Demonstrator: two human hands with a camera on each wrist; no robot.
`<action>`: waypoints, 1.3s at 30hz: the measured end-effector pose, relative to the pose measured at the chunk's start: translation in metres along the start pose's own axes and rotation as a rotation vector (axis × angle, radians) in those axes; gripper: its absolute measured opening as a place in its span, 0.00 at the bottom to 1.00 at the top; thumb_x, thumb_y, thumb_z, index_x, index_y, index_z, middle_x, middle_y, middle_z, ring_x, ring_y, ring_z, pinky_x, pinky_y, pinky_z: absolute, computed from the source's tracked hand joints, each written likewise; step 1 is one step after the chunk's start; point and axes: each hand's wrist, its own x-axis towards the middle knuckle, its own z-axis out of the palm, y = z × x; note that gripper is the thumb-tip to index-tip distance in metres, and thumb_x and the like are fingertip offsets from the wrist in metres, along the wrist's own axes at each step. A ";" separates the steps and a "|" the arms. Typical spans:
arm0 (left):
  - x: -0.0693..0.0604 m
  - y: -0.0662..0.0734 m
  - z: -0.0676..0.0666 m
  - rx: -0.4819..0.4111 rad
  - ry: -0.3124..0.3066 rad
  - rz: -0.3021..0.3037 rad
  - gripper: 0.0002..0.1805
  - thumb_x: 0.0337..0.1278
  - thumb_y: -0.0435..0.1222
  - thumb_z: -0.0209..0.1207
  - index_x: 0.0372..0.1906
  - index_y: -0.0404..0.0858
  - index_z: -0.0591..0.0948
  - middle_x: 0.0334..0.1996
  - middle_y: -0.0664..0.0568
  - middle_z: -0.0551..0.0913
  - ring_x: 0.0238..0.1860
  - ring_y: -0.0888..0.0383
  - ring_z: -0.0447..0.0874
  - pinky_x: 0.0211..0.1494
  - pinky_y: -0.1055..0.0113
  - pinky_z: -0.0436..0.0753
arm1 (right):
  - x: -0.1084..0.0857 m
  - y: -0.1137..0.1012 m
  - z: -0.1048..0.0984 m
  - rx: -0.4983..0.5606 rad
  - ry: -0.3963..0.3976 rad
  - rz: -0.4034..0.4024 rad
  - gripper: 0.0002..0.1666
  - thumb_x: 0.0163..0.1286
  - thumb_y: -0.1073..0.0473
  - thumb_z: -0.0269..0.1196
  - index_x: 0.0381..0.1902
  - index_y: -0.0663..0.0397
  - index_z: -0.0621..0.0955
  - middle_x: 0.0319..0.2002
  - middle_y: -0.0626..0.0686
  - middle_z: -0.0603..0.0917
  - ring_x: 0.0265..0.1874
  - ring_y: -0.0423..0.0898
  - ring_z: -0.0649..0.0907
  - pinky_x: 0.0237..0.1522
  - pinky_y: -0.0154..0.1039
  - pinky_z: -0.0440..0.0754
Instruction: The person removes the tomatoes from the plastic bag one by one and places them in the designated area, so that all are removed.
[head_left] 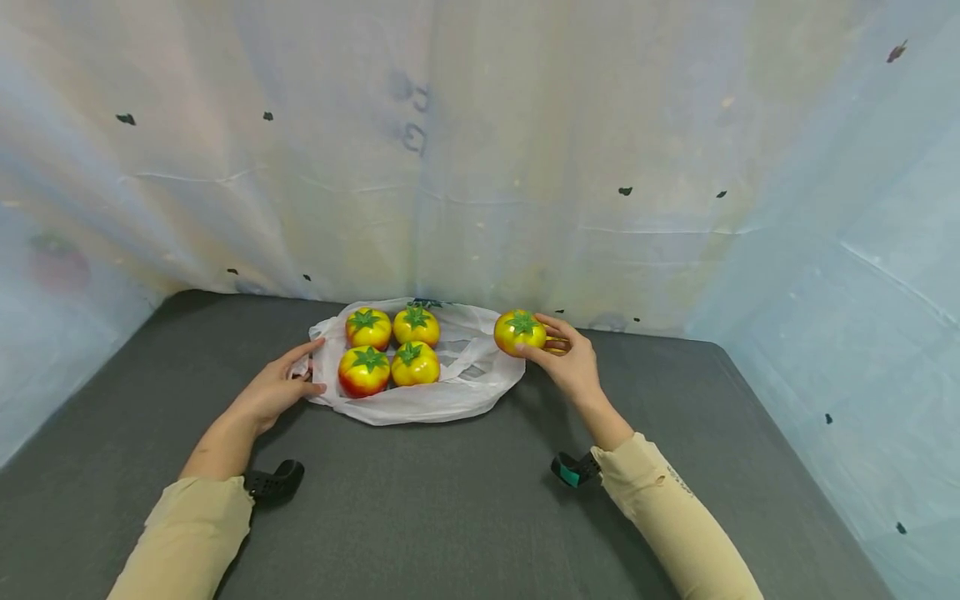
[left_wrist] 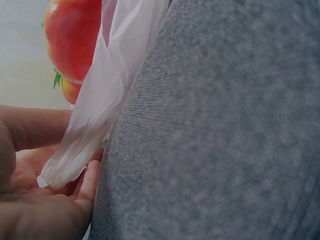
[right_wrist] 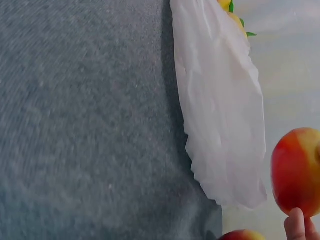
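A white plastic bag lies spread on the dark table with its mouth open. Several yellow-and-red tomatoes with green star-shaped leaves sit together in its left half. At the bag's left end, my left hand holds the rim; in the left wrist view the gathered plastic runs between thumb and fingers. Above the bag's right edge, my right hand grips another tomato between thumb and fingers. The right wrist view shows this tomato's red underside and a fingertip against it.
Partly hidden behind the right hand, one more tomato shows at the bottom of the right wrist view. A pale printed sheet hangs along the table's back edge, with more sheeting on the right. The grey table extends in front of the bag.
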 end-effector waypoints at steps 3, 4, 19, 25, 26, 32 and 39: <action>0.000 0.000 -0.001 -0.011 -0.010 0.002 0.47 0.57 0.28 0.58 0.77 0.42 0.46 0.74 0.32 0.30 0.73 0.32 0.29 0.70 0.34 0.46 | 0.001 0.002 -0.003 0.000 0.035 0.009 0.34 0.55 0.51 0.73 0.60 0.44 0.78 0.57 0.57 0.78 0.51 0.55 0.81 0.49 0.48 0.82; -0.001 0.000 -0.001 -0.013 -0.013 0.002 0.47 0.58 0.28 0.58 0.77 0.42 0.45 0.74 0.32 0.30 0.73 0.32 0.29 0.70 0.34 0.46 | 0.001 0.002 -0.005 -0.001 0.048 0.010 0.34 0.55 0.51 0.73 0.60 0.44 0.78 0.57 0.57 0.78 0.51 0.54 0.81 0.48 0.48 0.82; 0.001 -0.002 -0.001 -0.006 -0.014 -0.007 0.47 0.58 0.28 0.58 0.77 0.43 0.45 0.74 0.33 0.29 0.73 0.32 0.29 0.70 0.35 0.48 | 0.006 0.015 -0.032 0.012 0.235 0.001 0.33 0.55 0.45 0.72 0.60 0.44 0.78 0.53 0.56 0.81 0.48 0.52 0.81 0.49 0.48 0.80; 0.002 -0.003 -0.002 0.009 -0.007 -0.010 0.47 0.59 0.29 0.58 0.77 0.43 0.45 0.75 0.33 0.30 0.73 0.32 0.29 0.70 0.34 0.46 | 0.008 0.021 -0.041 -0.009 0.288 0.027 0.34 0.56 0.43 0.71 0.60 0.42 0.78 0.55 0.56 0.80 0.49 0.53 0.80 0.49 0.50 0.80; 0.002 -0.004 -0.002 0.013 -0.006 -0.013 0.47 0.58 0.29 0.58 0.77 0.43 0.45 0.75 0.33 0.30 0.73 0.32 0.29 0.70 0.34 0.46 | 0.009 0.021 -0.043 -0.007 0.294 0.031 0.34 0.56 0.43 0.71 0.60 0.42 0.78 0.56 0.56 0.79 0.50 0.53 0.80 0.49 0.50 0.79; 0.002 -0.004 -0.002 0.014 -0.008 -0.021 0.46 0.59 0.29 0.57 0.77 0.44 0.45 0.75 0.33 0.30 0.73 0.31 0.29 0.69 0.33 0.46 | 0.011 0.027 -0.051 -0.010 0.314 0.059 0.35 0.56 0.42 0.71 0.61 0.42 0.77 0.55 0.57 0.80 0.50 0.53 0.80 0.49 0.50 0.79; 0.002 -0.002 -0.002 -0.007 -0.016 -0.008 0.46 0.59 0.29 0.58 0.77 0.44 0.45 0.75 0.33 0.29 0.73 0.32 0.28 0.70 0.34 0.46 | 0.014 0.037 -0.058 -0.041 0.335 0.108 0.36 0.57 0.42 0.70 0.63 0.44 0.76 0.56 0.57 0.79 0.51 0.53 0.80 0.49 0.48 0.78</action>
